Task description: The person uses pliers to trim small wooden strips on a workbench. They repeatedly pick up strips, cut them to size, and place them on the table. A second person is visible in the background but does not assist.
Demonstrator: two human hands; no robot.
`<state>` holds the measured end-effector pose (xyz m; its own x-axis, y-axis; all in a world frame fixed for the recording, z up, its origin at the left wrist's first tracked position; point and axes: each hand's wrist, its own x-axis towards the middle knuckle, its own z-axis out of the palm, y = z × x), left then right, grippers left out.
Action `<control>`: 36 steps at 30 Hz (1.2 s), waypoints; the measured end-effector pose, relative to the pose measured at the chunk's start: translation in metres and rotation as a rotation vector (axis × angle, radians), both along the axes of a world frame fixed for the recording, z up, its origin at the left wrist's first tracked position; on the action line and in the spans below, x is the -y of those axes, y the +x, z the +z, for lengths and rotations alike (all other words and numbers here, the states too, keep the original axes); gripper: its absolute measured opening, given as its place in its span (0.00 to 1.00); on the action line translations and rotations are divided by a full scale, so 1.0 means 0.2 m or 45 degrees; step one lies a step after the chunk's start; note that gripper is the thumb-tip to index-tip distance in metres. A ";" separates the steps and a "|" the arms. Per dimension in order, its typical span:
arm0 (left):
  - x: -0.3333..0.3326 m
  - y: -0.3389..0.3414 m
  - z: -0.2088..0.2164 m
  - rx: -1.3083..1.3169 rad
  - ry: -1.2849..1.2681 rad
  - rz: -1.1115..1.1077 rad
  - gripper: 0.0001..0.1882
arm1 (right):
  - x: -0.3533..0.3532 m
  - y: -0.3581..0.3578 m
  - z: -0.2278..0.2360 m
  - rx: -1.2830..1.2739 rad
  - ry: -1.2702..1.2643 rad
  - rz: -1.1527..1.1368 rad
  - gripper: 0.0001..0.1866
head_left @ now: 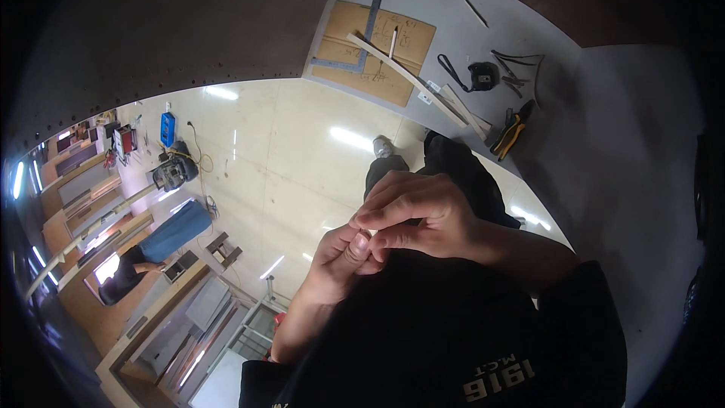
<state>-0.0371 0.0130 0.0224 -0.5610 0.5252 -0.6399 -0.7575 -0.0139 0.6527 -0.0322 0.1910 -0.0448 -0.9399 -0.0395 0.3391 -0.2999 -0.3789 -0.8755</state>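
Two hands meet close to the chest, above the black shirt (453, 332). The right hand (411, 215) lies over the left hand (343, 261), its fingers pinched narrow against the left thumb's tip; whether anything small sits between them cannot be told. Beyond the hands, dark trouser legs and a shoe (383, 147) stand on the pale glossy floor (287, 151). Further out, the grey worktop (619, 143) carries a cardboard sheet (375, 51) with a steel square (364, 38), a pencil (393, 41) and a long wooden strip (408, 75) across it, a tape measure (483, 75) nearby, and yellow-handled pliers (512, 132) at the edge.
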 end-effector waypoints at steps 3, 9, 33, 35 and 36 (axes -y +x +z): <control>0.00 0.01 -0.03 -0.117 -0.140 -0.046 0.18 | -0.03 -0.02 -0.02 0.009 0.090 0.080 0.12; 0.04 0.04 -0.12 -0.183 -0.266 0.069 0.18 | -0.17 -0.22 -0.58 0.776 -0.002 0.209 0.15; 0.11 0.09 -0.20 -0.118 -0.282 0.473 0.20 | -0.60 -0.22 -1.52 0.839 1.497 -0.581 0.05; 0.11 0.09 -0.22 -0.096 -0.284 0.468 0.20 | -0.79 -0.33 -1.49 0.829 1.773 -0.652 0.09; 0.10 0.09 -0.23 -0.089 -0.282 0.457 0.20 | -0.88 -0.38 -1.50 0.881 1.800 -0.637 0.09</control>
